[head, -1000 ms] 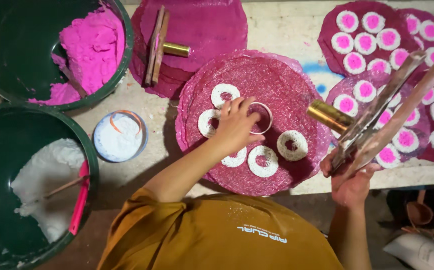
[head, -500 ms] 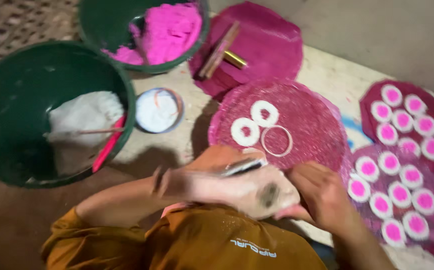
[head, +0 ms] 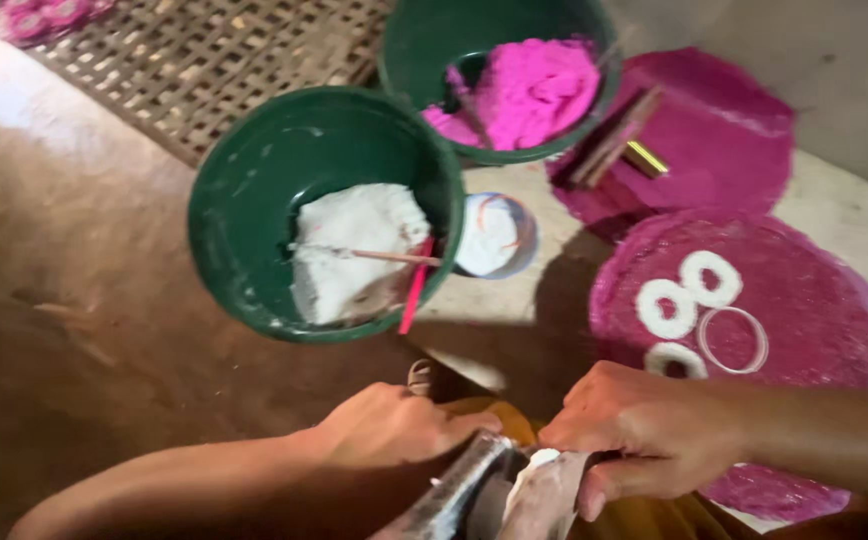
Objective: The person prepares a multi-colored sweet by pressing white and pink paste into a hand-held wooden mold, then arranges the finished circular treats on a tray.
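Bottom centre: your left hand (head: 394, 428) and right hand (head: 644, 432) both pinch the paddle tool (head: 499, 492), scraping white paste. Next likely: reload from white-paste bucket (head: 254, 180), upper left.

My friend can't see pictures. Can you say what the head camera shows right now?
Two hands meet at the bottom: the left hand and right hand grip a flat metal tool smeared with white paste. Above sit a green bowl of white paste, a green bowl of pink powder, and a pink round mat with white rings.
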